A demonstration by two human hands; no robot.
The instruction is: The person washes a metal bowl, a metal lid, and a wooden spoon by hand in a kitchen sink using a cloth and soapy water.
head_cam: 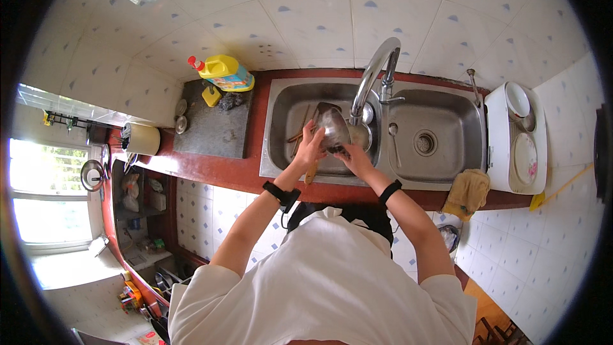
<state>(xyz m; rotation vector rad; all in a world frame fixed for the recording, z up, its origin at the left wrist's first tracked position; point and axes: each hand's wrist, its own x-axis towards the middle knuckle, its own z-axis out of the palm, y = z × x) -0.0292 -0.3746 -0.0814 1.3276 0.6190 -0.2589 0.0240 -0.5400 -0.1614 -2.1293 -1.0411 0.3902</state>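
A shiny metal bowl (334,129) is tilted over the left basin (287,96) of a double stainless steel sink. My left hand (310,146) grips its left side. On the lower right rim is my right hand (353,159), with something dark at its fingertips that I cannot make out. Wooden chopsticks (305,117) lie in the basin to the left. A utensil's wooden handle (311,172) rests against the front rim, below my left hand. More metal dishes (362,138) sit in the basin beneath the faucet (378,72), partly covered by its spout.
The right basin (445,110) holds a metal spoon (395,143). A brown cloth (467,191) hangs over the counter edge beside a white dish rack (507,184) with bowls and plates. On a dark slab (210,139) stand a yellow detergent jug (227,74), a yellow sponge (211,96) and a scrubber (231,101).
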